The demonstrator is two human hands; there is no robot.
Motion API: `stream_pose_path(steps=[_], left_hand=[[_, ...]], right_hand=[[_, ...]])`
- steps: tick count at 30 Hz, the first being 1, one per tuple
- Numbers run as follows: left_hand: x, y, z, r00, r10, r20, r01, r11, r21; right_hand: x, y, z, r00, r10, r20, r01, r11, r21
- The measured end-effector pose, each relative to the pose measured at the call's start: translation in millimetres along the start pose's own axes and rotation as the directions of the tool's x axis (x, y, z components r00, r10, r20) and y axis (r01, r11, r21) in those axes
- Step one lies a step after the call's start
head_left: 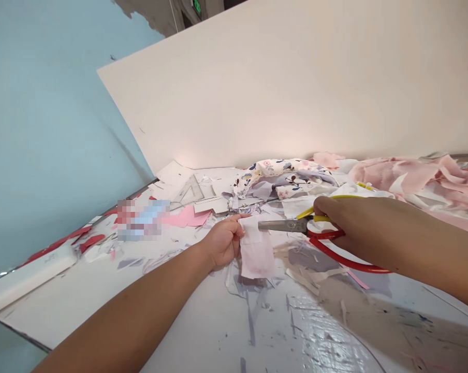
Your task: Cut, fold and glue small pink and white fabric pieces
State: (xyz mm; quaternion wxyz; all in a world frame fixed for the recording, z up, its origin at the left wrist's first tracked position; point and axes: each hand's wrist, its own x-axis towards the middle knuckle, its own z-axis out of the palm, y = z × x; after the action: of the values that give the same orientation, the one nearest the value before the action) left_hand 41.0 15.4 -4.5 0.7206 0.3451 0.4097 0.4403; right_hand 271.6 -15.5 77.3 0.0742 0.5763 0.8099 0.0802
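Observation:
My left hand (223, 241) pinches the top edge of a small pale pink fabric piece (256, 249), which hangs just above the white worktable (203, 316). My right hand (345, 224) grips large scissors (296, 226) with red and yellow handles. The grey blades point left, and their tip touches the upper part of the pink fabric piece beside my left fingers. Fabric and paper scraps lie under both hands.
A large cream board (296, 83) leans behind the table. Floral fabric (284, 178) and a heap of pink fabric (416, 178) lie at the back. A clear set square (188, 192), pink paper (187, 216) and red scraps (63, 242) sit at the left.

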Motion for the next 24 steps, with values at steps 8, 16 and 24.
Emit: stream_pose_path(steps=[8, 16, 24], left_hand=[[1.4, -0.6, -3.7, 1.0, -0.007, 0.025, 0.006, 0.999, 0.041], [2.0, -0.7, -1.6, 1.0, -0.008, 0.008, 0.007, 0.999, 0.051], [0.5, 0.5, 0.8, 1.0, -0.024, 0.016, 0.023, 0.998, 0.063]], right_hand=[[1.2, -0.6, 1.9, 0.998, -0.009, 0.055, 0.009, 1.0, -0.001], [3.2, 5.6, 10.2, 1.0, -0.01, 0.015, 0.01, 1.0, 0.016], [5.9, 7.3, 14.7, 0.999, -0.041, 0.015, 0.041, 0.999, -0.003]])
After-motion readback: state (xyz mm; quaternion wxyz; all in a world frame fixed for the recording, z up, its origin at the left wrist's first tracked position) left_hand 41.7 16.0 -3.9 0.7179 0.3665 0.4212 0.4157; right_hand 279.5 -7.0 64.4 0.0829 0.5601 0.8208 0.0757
